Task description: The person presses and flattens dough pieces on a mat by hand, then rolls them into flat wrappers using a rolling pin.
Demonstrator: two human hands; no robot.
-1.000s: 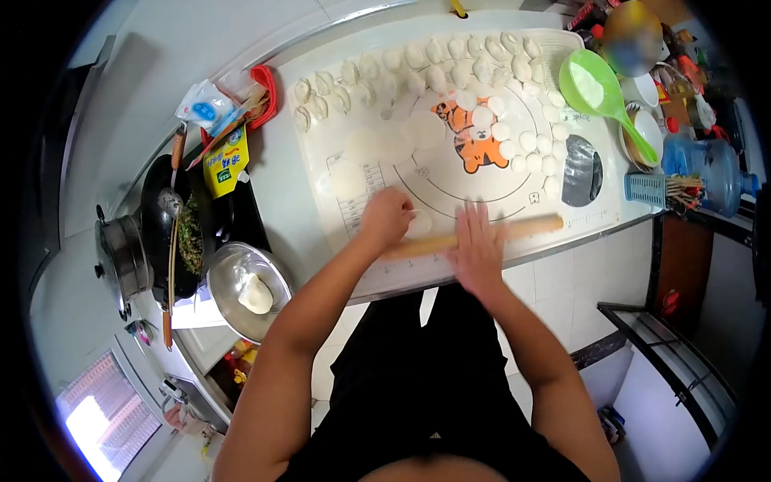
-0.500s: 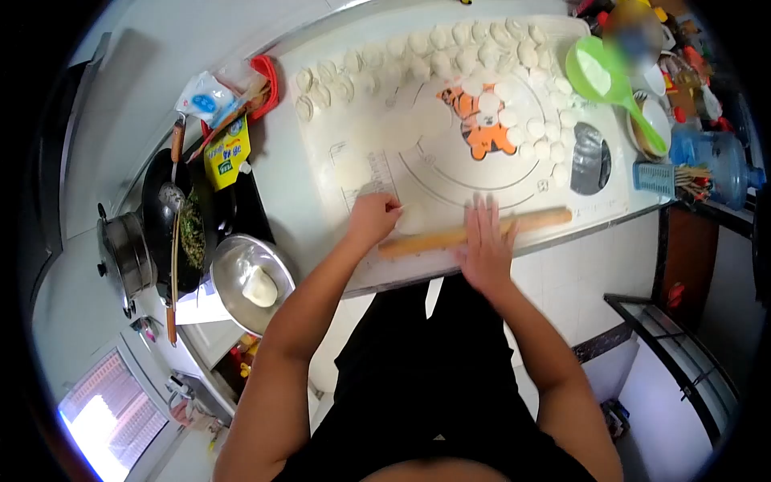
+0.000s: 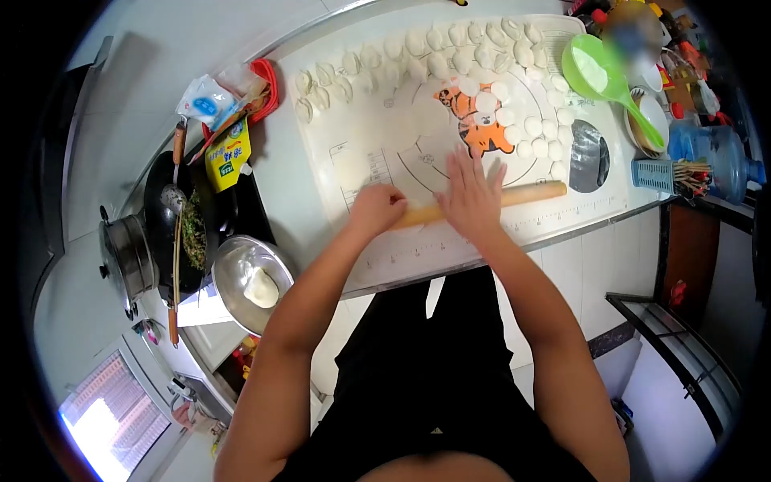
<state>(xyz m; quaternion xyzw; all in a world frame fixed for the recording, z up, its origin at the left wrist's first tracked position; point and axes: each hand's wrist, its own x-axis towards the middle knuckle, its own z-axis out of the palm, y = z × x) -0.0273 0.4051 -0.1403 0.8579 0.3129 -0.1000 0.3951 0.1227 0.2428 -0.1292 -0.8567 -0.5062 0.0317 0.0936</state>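
Observation:
A wooden rolling pin [image 3: 534, 193] lies across the printed baking mat [image 3: 498, 229]. My right hand [image 3: 472, 191] presses flat on the pin, its fingers spread toward the printed tiger. At the pin's left end my left hand [image 3: 377, 209] is closed, fingers pinched; the wrapper it seems to hold is mostly hidden. Just above that hand sits a thin round wrapper [image 3: 352, 170]. Small dough pieces [image 3: 540, 148] are scattered over the tiger and to its right. Folded dumplings [image 3: 438, 64] stand in rows along the far edge.
On the left are a steel bowl [image 3: 233, 293] with dough, a black wok [image 3: 161, 233] with filling and a red basket [image 3: 269, 76]. A green colander [image 3: 577, 72], a blue basket of sticks [image 3: 652, 177] and a water jug [image 3: 723, 169] stand right.
The rolling pin has moved away from my body, up the mat, with my right hand on it. My left hand has shifted slightly and stays closed.

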